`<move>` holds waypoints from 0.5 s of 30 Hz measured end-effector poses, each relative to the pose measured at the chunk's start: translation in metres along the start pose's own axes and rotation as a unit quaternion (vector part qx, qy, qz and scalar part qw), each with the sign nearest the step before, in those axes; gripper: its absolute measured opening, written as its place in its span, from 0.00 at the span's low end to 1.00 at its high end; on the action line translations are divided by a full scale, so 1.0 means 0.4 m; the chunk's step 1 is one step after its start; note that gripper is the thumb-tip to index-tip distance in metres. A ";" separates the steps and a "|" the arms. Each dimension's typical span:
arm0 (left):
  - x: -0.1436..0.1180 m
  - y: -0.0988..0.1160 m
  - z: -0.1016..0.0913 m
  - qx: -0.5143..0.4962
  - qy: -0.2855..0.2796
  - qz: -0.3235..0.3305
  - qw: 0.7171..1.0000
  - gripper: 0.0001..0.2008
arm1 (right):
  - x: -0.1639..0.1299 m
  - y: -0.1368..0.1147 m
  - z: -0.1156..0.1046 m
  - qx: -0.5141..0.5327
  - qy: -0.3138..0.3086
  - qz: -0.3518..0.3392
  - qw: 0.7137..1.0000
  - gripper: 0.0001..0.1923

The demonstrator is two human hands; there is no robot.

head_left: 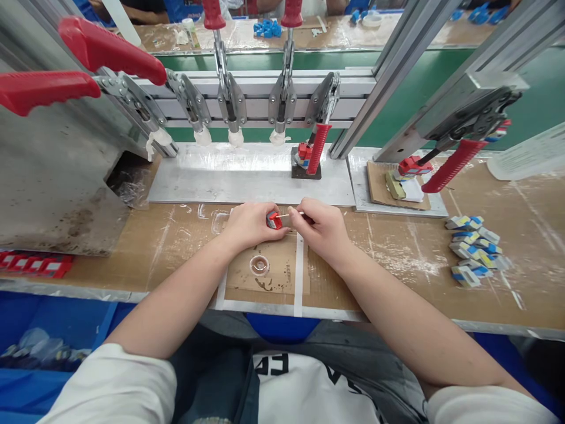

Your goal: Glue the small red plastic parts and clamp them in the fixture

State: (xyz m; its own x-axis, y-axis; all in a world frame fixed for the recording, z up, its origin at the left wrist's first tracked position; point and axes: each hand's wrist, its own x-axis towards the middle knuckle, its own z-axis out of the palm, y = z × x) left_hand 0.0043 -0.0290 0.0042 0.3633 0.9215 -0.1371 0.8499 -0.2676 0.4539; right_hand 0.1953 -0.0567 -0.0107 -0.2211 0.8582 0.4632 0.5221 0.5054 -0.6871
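My left hand (253,225) is closed around a small red-and-grey plastic part (274,221), held just above the bench. From the right, my right hand (321,228) pinches a thin pale stick (285,215) whose tip reaches the red part. Below the hands, a small round clear dish (259,265) with some liquid-looking content sits on a stained brown sheet (282,277). Behind them, a toggle clamp with a lowered red handle (318,148) presses on a red-and-white part (303,154) on a dark block.
Several raised toggle clamps (229,100) hang over a metal plate (220,176). Another clamp (454,165) presses a part at right. Several blue, white and yellow parts (474,250) lie on the right. Red parts (35,264) line the left edge, near a blue bin (57,318). People sit across the bench.
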 end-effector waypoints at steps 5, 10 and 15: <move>-0.002 0.000 0.000 -0.004 -0.001 0.001 1.000 0.17 | -0.001 -0.001 0.000 -0.016 -0.010 0.009 1.000 0.19; -0.003 0.003 -0.003 -0.011 0.001 -0.006 1.000 0.13 | 0.000 0.001 0.000 -0.024 -0.009 0.006 1.000 0.19; 0.001 -0.010 -0.002 -0.059 0.011 0.004 0.998 0.13 | -0.005 -0.013 -0.013 0.025 -0.039 -0.013 0.999 0.19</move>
State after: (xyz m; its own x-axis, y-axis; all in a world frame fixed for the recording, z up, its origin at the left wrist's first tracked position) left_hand 0.0008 -0.0274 0.0029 0.3603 0.9259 -0.1137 0.7959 -0.2415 0.5552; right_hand 0.1973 -0.0615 -0.0051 -0.2989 0.8478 0.4380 0.4734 0.5302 -0.7034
